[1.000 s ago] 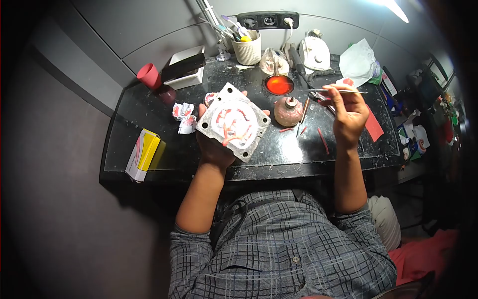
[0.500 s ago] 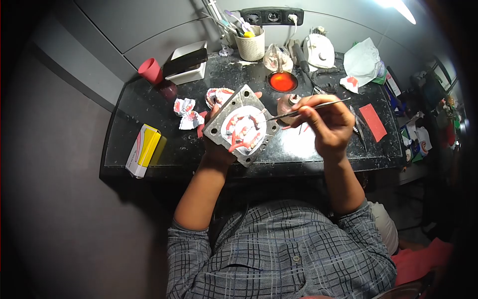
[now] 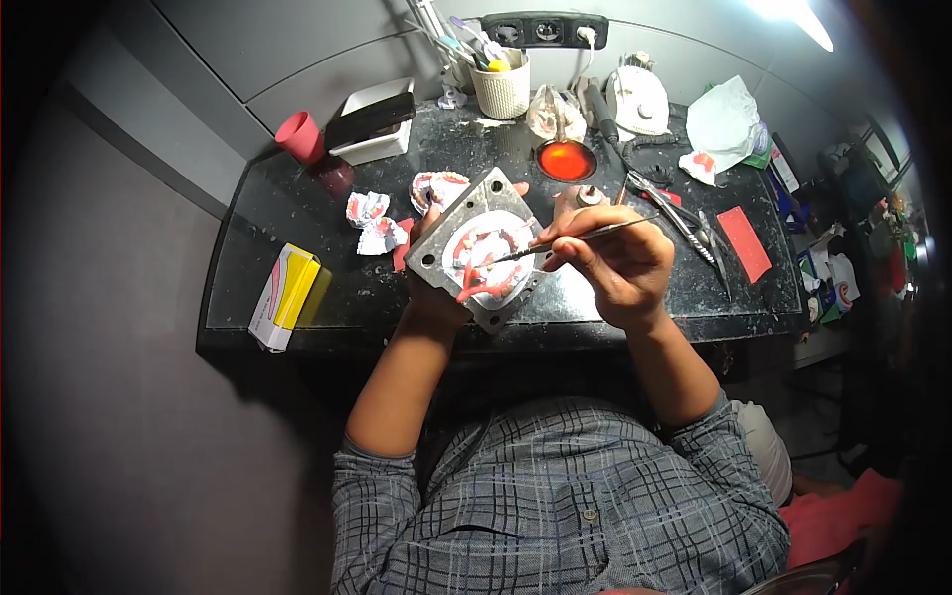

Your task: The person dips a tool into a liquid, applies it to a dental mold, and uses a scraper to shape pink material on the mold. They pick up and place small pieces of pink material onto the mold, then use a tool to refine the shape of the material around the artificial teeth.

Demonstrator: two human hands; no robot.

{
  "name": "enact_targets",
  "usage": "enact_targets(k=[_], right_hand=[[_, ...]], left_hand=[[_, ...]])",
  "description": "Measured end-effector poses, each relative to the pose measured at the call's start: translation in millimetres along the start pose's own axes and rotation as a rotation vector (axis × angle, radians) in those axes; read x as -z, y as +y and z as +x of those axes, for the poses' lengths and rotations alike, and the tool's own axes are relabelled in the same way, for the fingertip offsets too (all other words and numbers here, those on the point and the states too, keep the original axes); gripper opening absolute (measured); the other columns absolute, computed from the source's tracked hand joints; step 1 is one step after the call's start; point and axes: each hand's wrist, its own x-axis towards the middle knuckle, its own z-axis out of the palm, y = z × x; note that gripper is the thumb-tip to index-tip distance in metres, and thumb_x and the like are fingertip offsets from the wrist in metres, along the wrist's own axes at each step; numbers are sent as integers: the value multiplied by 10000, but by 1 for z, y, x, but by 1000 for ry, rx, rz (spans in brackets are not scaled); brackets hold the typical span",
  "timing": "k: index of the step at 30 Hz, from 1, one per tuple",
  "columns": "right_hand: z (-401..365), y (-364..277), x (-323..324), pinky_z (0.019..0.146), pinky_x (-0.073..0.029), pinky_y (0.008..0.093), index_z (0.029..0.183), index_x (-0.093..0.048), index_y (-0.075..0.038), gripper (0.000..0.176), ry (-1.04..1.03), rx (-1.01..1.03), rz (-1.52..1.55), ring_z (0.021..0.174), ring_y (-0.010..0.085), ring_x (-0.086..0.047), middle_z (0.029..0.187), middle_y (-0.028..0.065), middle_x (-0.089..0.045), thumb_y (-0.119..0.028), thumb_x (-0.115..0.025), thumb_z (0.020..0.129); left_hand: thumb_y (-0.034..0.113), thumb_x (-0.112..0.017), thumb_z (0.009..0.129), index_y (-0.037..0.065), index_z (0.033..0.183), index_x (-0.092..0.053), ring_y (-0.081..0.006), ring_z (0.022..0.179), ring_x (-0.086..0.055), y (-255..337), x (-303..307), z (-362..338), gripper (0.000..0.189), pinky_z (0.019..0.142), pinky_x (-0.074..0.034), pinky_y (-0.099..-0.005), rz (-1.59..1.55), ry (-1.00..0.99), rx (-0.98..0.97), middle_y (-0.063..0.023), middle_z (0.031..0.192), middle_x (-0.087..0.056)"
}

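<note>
Right fingers (image 3: pixel 593 219) shifted beside the mould (image 3: pixel 464 213), tool (image 3: pixel 521 253) perhaps touching.

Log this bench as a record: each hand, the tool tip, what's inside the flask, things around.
Left hand: supports the grey dental flask
Right hand: holds a slim metal instrument
Instrument tip: over flask's inside; contact unclear
Inside flask: white plaster, pink-red pieces
Bench left: yellow-and-white box, pink cup, dental casts
Bench right: red rectangular sheet
</note>
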Motion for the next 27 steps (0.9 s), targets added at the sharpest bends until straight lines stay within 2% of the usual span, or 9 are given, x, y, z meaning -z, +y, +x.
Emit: enact_targets(k=[10,12,13,15,27], right_hand=[[-1,3,2,748,-637,281,1050,-699,119,93,29,19,39,833,170,-752,1019,184,-765,77,-721,970],[-1,4,4,746,-637,284,1064,-692,118,102,23,24,31,836,171,-752,1017,186,-765,80,-716,973],[-1,4,5,744,-637,287,1078,-684,116,111,17,30,22,839,173,-753,1014,188,-764,83,-711,976],[-1,6,6,744,-637,289,1091,-677,115,119,-12,45,1,842,175,-754,1015,189,-764,84,-705,980],[-2,6,6,751,-640,290,1105,-668,113,125,-23,22,-2,843,173,-752,1022,189,-764,78,-697,988]], left_hand=[[720,-576,950,-12,1588,-383,-420,1340,-591,0,0,0,990,1105,-534,-536,54,9,-25,-336,1617,-386],[678,-371,1051,-16,1600,-382,-341,1376,-571,-1,5,1,885,1151,-482,-468,-109,-164,-7,-245,1612,-459],[678,-371,1051,-16,1600,-382,-341,1376,-571,-1,3,1,885,1151,-482,-468,-109,-164,-6,-245,1612,-459],[718,-571,953,-13,1589,-379,-433,1329,-599,0,-3,1,988,1098,-537,-550,20,20,-20,-339,1620,-379],[704,-554,968,-42,1590,-357,-439,1326,-604,-1,-2,0,991,1101,-533,-562,11,-14,-17,-343,1614,-382]])
